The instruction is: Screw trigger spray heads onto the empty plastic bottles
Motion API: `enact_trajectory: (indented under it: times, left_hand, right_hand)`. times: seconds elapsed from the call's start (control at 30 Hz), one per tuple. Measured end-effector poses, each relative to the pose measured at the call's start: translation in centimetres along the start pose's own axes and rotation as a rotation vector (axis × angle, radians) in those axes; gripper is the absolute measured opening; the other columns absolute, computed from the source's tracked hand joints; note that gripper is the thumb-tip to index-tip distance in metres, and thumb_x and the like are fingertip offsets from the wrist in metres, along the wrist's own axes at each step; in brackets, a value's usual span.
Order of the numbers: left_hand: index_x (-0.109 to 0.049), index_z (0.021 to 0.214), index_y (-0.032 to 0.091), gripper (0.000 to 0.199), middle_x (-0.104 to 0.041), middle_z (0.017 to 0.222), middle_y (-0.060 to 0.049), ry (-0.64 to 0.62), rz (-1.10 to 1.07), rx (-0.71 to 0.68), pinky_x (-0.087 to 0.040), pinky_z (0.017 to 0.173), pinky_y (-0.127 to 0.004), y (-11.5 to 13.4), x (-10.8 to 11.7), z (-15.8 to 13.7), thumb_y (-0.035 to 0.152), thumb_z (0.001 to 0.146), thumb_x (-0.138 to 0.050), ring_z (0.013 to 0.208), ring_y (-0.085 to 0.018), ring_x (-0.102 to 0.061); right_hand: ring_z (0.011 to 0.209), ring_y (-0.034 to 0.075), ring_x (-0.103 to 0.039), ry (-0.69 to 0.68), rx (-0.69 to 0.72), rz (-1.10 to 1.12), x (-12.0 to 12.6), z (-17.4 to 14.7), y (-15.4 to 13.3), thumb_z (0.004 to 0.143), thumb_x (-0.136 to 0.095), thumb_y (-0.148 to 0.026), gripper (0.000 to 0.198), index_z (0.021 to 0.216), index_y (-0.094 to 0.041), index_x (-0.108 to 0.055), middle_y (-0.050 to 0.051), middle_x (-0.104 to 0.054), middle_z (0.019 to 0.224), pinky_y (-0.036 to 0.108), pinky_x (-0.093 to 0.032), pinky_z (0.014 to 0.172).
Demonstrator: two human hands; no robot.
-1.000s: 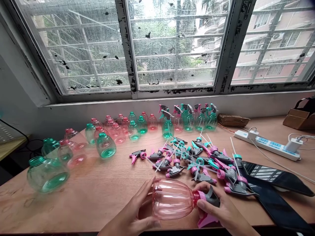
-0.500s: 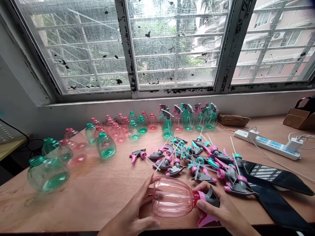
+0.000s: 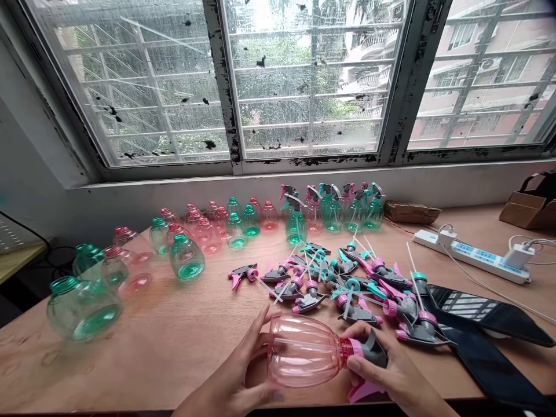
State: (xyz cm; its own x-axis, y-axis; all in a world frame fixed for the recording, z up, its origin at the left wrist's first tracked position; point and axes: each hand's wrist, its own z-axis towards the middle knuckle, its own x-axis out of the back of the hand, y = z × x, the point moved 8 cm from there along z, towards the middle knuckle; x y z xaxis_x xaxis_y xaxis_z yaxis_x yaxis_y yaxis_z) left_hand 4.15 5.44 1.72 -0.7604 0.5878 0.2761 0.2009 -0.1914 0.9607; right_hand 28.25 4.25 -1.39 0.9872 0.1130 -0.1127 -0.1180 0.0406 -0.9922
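Observation:
A clear pink bottle lies sideways near the table's front edge, with its neck to the right. My left hand cups its base, the fingers behind it and the thumb at the near side. At the neck, my right hand pinches a grey and pink trigger sprayer by its collar, which sits against the bottle's red thread. Just beyond the bottle lies a loose pile of pink, teal and grey trigger sprayers with white tubes.
Open pink and green bottles stand at the left and back. Several bottles fitted with sprayers stand below the window. On the right are a power strip, dark flat devices, a brown package and a cardboard box.
The bottle's base has tilted very slightly toward me. Both hands stay in nearly the same place and keep their hold.

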Motion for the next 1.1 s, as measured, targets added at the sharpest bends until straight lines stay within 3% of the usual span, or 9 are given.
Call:
enact_trajectory:
  times: [0.1,0.27,0.53,0.67,0.8,1.0,1.1]
  left_hand:
    - [-0.005,0.156,0.042,0.104,-0.019,0.168,-0.001,0.002,-0.084,-0.005,-0.024,0.124,-0.045,-0.12,0.02,0.12,0.037,0.083,-0.079,0.150,-0.030,-0.029]
    - [-0.030,0.154,0.036,0.084,-0.025,0.167,0.000,0.020,0.033,0.069,-0.013,0.127,-0.046,0.28,0.08,0.01,0.037,0.084,-0.076,0.154,-0.032,-0.014]
    - [-0.015,0.157,0.039,0.081,-0.041,0.159,-0.003,0.033,0.073,0.033,-0.028,0.122,-0.044,0.52,0.08,-0.15,0.028,0.093,-0.064,0.148,-0.030,-0.033]
    - [-0.015,0.157,0.037,0.095,-0.031,0.165,-0.002,0.020,0.010,0.039,-0.023,0.124,-0.046,0.34,0.13,0.05,0.026,0.085,-0.076,0.151,-0.032,-0.027]
    - [-0.027,0.155,0.035,0.089,-0.030,0.165,-0.001,0.023,0.059,0.066,-0.019,0.126,-0.046,0.35,0.24,0.01,0.028,0.083,-0.078,0.152,-0.033,-0.022]
    - [-0.021,0.155,0.042,0.082,-0.027,0.166,0.001,0.034,-0.072,0.021,-0.038,0.118,-0.039,0.50,-0.24,-0.06,0.031,0.090,-0.069,0.141,-0.029,-0.044]
    - [-0.020,0.155,0.042,0.086,-0.028,0.165,0.000,0.032,-0.115,0.021,-0.038,0.118,-0.040,0.23,-0.35,0.08,0.034,0.088,-0.073,0.140,-0.030,-0.045]
  right_hand:
    - [0.056,0.015,-0.059,0.006,0.011,-0.034,0.15,-0.01,0.00,0.075,-0.081,-0.046,0.035,0.090,-0.018,-0.067,-0.003,-0.067,0.063,0.025,-0.043,0.054]
    - [0.056,0.015,-0.058,-0.005,0.015,-0.041,0.21,0.00,0.18,0.076,-0.080,-0.047,0.034,0.091,-0.020,-0.067,-0.004,-0.066,0.064,0.025,-0.041,0.054]
    - [0.055,0.015,-0.059,-0.009,-0.008,0.020,0.08,0.03,0.53,0.076,-0.079,-0.048,0.036,0.093,-0.019,-0.066,-0.003,-0.066,0.062,0.025,-0.043,0.053]
    - [0.056,0.013,-0.055,0.005,0.011,-0.031,0.22,0.00,0.05,0.075,-0.081,-0.045,0.034,0.093,-0.019,-0.068,-0.004,-0.063,0.066,0.024,-0.039,0.054]
    - [0.057,0.014,-0.054,0.006,0.006,-0.042,0.23,-0.04,-0.20,0.074,-0.082,-0.047,0.035,0.090,-0.019,-0.069,-0.004,-0.062,0.067,0.026,-0.039,0.055]
    - [0.057,0.016,-0.058,-0.020,0.001,-0.039,0.00,-0.08,0.02,0.079,-0.077,-0.048,0.034,0.094,-0.020,-0.066,-0.003,-0.066,0.065,0.026,-0.041,0.055]
    - [0.056,0.016,-0.058,-0.025,-0.008,-0.037,-0.02,-0.07,0.19,0.078,-0.077,-0.050,0.036,0.095,-0.020,-0.065,-0.003,-0.065,0.065,0.026,-0.040,0.054]
